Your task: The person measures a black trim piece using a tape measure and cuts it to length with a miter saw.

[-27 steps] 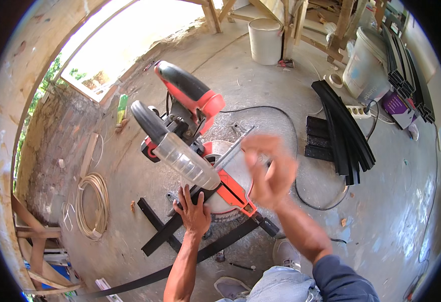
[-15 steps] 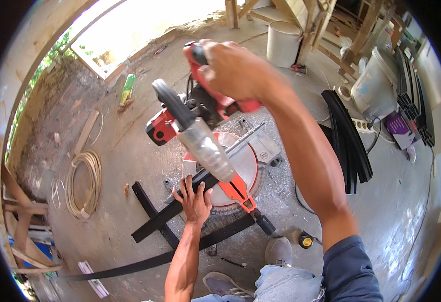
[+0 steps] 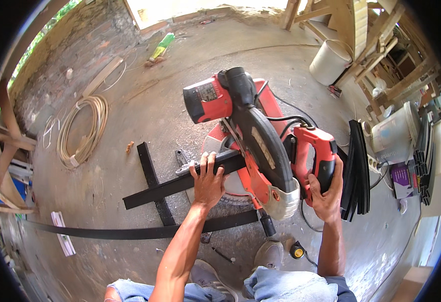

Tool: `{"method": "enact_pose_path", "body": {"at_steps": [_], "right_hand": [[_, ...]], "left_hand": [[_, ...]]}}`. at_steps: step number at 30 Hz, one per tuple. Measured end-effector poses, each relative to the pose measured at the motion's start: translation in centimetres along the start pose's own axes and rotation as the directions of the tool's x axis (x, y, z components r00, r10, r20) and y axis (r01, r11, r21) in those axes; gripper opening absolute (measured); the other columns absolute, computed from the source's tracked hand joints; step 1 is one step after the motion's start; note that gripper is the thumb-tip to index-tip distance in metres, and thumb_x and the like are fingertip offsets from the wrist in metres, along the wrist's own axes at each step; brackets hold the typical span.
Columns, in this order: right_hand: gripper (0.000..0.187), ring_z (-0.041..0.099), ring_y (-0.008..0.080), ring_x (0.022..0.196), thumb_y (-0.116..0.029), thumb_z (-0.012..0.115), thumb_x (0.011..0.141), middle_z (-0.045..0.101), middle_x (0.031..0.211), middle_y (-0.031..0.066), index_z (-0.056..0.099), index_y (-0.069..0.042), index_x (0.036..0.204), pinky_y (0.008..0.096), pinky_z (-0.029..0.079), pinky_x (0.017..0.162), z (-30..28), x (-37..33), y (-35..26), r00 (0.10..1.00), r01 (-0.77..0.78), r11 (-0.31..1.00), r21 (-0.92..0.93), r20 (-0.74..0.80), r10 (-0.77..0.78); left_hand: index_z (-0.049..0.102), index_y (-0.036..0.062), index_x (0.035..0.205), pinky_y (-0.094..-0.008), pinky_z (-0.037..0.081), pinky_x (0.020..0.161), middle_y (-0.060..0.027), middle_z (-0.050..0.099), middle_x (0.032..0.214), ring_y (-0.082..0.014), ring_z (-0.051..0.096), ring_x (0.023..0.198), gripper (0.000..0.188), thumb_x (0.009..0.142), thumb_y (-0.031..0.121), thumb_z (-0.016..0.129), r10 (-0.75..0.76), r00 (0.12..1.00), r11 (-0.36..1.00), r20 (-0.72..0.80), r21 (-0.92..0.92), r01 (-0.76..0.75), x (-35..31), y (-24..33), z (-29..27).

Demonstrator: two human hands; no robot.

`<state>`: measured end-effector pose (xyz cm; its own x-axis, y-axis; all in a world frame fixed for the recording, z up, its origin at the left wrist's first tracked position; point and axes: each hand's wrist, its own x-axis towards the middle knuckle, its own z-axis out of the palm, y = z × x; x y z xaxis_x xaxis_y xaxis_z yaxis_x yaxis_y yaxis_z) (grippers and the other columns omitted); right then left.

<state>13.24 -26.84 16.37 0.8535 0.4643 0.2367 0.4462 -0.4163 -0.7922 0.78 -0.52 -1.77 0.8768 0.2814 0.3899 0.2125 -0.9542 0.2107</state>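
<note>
A red and black miter saw [image 3: 262,143] stands on the floor in front of me, its head swung low over its round base. My right hand [image 3: 327,195] is wrapped around the saw's handle [image 3: 320,151]. My left hand [image 3: 209,185] holds down a black bar [image 3: 152,194] that runs across the saw base, with the fingers reaching over it. The bar's right end disappears behind the blade guard, so the blade and any contact with the bar are hidden. Another black bar [image 3: 151,168] lies crosswise beneath the held one, and a long black strip [image 3: 130,232] stretches along the floor nearer me.
A coiled hose [image 3: 83,132] lies at left. Black strips [image 3: 356,171] are piled at right, near a white bucket [image 3: 394,133] and a purple box [image 3: 402,180]. A tape measure [image 3: 297,250] sits by my shoe [image 3: 269,255]. Another white bucket [image 3: 330,62] stands near wooden framing [image 3: 389,60].
My right hand has brought the saw head around and down from its raised position, and now grips the handle at right. My left hand stays on the black bar. The view has shifted.
</note>
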Motion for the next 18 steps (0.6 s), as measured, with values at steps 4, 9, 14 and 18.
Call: {"method": "enact_pose_path", "body": {"at_steps": [4,9,14,18], "right_hand": [[0.052,0.051,0.0165,0.091,-0.008,0.067,0.090,0.053,0.105,0.0073,0.042,0.000,0.135,0.0310,0.045,0.084,1.3,-0.3,1.0,0.988,0.026,0.996,0.081,-0.152,-0.013],[0.051,0.053,0.0119,0.083,-0.015,0.067,0.092,0.056,0.097,0.0046,0.043,-0.002,0.135,0.0277,0.046,0.075,2.0,-1.1,1.6,0.979,0.024,0.987,0.162,-0.203,0.009],[0.045,0.054,0.0100,0.071,-0.016,0.065,0.095,0.058,0.088,0.0033,0.044,-0.003,0.132,0.0260,0.046,0.065,2.9,-1.9,2.4,0.969,0.017,0.961,0.275,-0.242,0.052],[0.037,0.056,0.0103,0.072,-0.014,0.064,0.096,0.061,0.093,0.0054,0.045,-0.004,0.126,0.0269,0.047,0.066,2.9,-1.8,1.5,0.971,0.027,0.930,0.367,-0.229,0.062]], "left_hand": [[0.067,0.0096,0.101,-0.0659,0.019,0.107,-0.0151,0.042,0.147,-0.0352,0.035,0.140,0.025,0.084,0.027,0.071,-0.018,1.000,0.999,-0.014,-0.042,0.018,0.2,-0.1,0.2],[0.066,0.0098,0.100,-0.0627,0.021,0.106,-0.0139,0.044,0.145,-0.0340,0.036,0.137,0.027,0.081,0.028,0.075,-0.014,1.000,0.997,-0.028,-0.074,0.012,0.2,-0.2,0.1],[0.067,0.0101,0.098,-0.0621,0.022,0.105,-0.0136,0.046,0.141,-0.0346,0.039,0.132,0.027,0.079,0.027,0.076,-0.031,0.999,0.993,-0.039,-0.118,0.026,0.5,0.0,-0.2],[0.069,0.0116,0.094,-0.0609,0.023,0.104,-0.0138,0.047,0.138,-0.0345,0.040,0.130,0.025,0.076,0.026,0.078,-0.053,0.996,0.990,-0.074,-0.136,0.043,0.7,0.3,-0.3]]}}
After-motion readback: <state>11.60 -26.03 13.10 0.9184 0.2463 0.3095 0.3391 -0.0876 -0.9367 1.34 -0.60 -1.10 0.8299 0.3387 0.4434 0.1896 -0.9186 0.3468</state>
